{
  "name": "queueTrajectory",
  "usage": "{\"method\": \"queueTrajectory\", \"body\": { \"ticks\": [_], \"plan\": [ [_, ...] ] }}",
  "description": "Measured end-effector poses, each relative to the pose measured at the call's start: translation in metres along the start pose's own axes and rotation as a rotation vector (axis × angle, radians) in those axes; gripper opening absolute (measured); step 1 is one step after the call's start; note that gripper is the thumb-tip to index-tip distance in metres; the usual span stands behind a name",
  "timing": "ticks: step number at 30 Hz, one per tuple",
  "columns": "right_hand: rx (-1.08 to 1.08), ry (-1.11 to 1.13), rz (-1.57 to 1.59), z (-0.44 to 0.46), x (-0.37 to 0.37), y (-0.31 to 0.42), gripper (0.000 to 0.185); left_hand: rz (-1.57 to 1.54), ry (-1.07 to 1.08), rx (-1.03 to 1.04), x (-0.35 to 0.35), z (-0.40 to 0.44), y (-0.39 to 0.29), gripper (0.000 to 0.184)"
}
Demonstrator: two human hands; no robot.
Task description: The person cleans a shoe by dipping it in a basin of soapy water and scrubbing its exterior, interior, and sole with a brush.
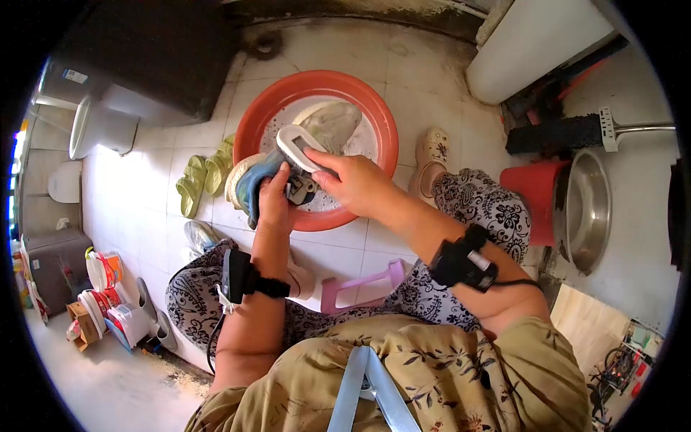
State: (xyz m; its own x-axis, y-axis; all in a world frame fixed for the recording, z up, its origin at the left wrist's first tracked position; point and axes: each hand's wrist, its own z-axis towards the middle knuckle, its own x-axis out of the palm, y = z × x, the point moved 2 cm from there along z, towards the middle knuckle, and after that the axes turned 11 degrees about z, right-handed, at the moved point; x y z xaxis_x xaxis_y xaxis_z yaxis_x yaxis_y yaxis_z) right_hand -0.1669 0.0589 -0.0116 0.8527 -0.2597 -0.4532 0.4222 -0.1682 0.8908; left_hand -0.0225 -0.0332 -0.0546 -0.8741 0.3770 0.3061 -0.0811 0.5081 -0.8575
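Observation:
In the head view, my left hand (275, 198) is closed on a blue-grey shoe (253, 178) with a pale sole, held over the near left rim of a red-orange basin (250, 108). My right hand (353, 178) grips a white scrub brush (290, 139) by its handle. The brush lies against the upper part of the shoe; its bristles are hidden beneath it. Inside the basin, a second shoe (338, 121), greyish with a pale sole, sits partly in sudsy water at the far side.
Green slippers (191, 187) lie left of the basin, and another shoe (200, 235) is on the floor nearer me. A purple plastic stool (333, 294) is between my legs. To the right are a red bucket (531, 194), a metal bowl (590, 209) and a black broom (553, 137).

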Motion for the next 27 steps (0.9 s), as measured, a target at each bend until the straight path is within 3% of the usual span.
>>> {"method": "queueTrajectory", "body": {
  "ticks": [1, 3, 5, 9, 11, 14, 17, 24, 26, 27],
  "plan": [
    [0.187, 0.072, -0.006, 0.010, -0.014, 0.001, 0.042, -0.064, 0.023, 0.000, 0.002, -0.001, 0.000, 0.031],
    [0.289, -0.053, -0.105, 0.031, -0.022, -0.056, 0.038, -0.164, 0.017, -0.027, 0.002, -0.002, -0.001, 0.030],
    [0.399, -0.201, -0.228, 0.029, -0.061, -0.061, 0.041, -0.156, -0.019, 0.007, 0.001, -0.006, -0.004, 0.030],
    [0.190, -0.347, 0.050, 0.027, -0.064, -0.057, 0.052, -0.304, 0.055, 0.035, 0.000, -0.006, -0.017, 0.031],
    [0.367, -0.449, 0.643, 0.021, -0.067, -0.029, 0.065, -0.424, 0.077, -0.007, 0.001, -0.005, -0.012, 0.033],
    [0.361, -0.414, 0.868, 0.019, -0.067, -0.004, 0.073, -0.501, 0.132, -0.057, 0.006, -0.007, -0.011, 0.033],
    [0.195, -0.397, 0.788, 0.025, -0.070, -0.011, 0.074, -0.555, 0.169, -0.097, 0.001, -0.005, -0.011, 0.037],
    [0.332, -0.354, 0.769, 0.029, -0.065, -0.010, 0.072, -0.660, 0.202, -0.246, 0.005, 0.001, 0.000, 0.041],
    [0.109, -0.386, 0.895, 0.032, -0.063, -0.010, 0.066, -0.667, 0.214, -0.273, 0.007, 0.001, -0.003, 0.041],
    [0.110, -0.385, 0.893, 0.032, -0.062, -0.008, 0.066, -0.666, 0.219, -0.277, 0.008, 0.001, -0.004, 0.042]
  ]
}}
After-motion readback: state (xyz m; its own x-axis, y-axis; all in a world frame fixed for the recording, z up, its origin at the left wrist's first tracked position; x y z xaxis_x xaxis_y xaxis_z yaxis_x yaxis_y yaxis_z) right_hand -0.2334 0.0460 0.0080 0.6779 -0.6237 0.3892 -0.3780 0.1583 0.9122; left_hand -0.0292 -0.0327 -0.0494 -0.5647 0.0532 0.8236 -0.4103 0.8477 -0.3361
